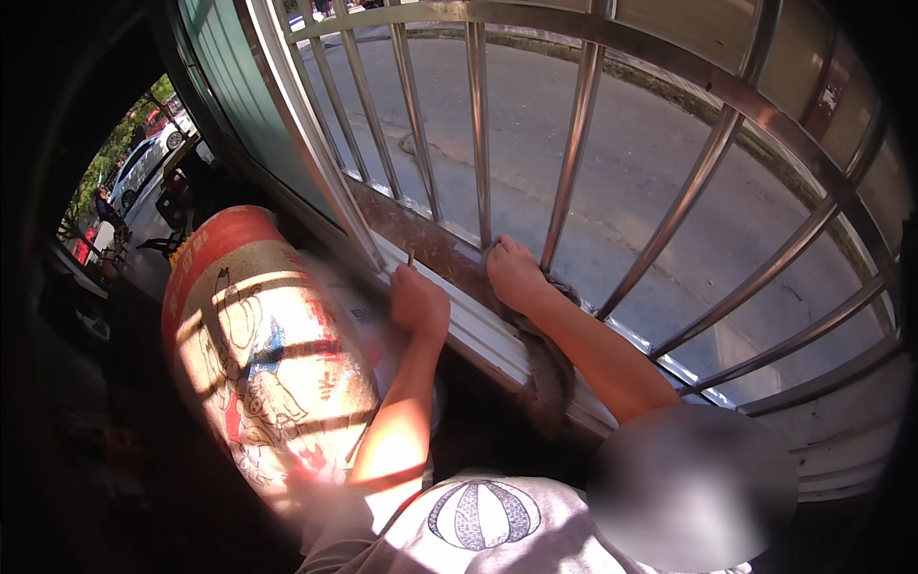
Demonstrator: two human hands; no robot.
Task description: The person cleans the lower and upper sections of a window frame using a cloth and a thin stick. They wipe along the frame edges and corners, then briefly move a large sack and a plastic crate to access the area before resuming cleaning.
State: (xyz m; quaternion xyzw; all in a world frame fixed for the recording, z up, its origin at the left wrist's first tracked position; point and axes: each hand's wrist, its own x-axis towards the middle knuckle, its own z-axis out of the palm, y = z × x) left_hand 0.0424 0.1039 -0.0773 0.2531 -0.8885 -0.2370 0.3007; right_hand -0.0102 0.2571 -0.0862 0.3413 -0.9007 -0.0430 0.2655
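Note:
My left hand (pixel 419 303) is closed in a fist beside the white window track (pixel 459 316). A thin, short stick-like piece (pixel 410 257) sticks up from its top; what it is cannot be made out. Over on the ledge, my right hand (pixel 515 276) has its fingers curled at the foot of a metal window bar (pixel 480 143). A grey-brown, rag-like strip (pixel 551 373) runs from under that hand across the track and hangs down on the inner side. The part inside my grip is hidden.
A large printed sack (pixel 287 351) with a red top stands by my left arm. Curved metal bars (pixel 574 158) guard the window, with a grey road surface (pixel 531 107) beyond. A greenish glass pane (pixel 237 93) stands left of the frame. Parked cars (pixel 147 161) show further off.

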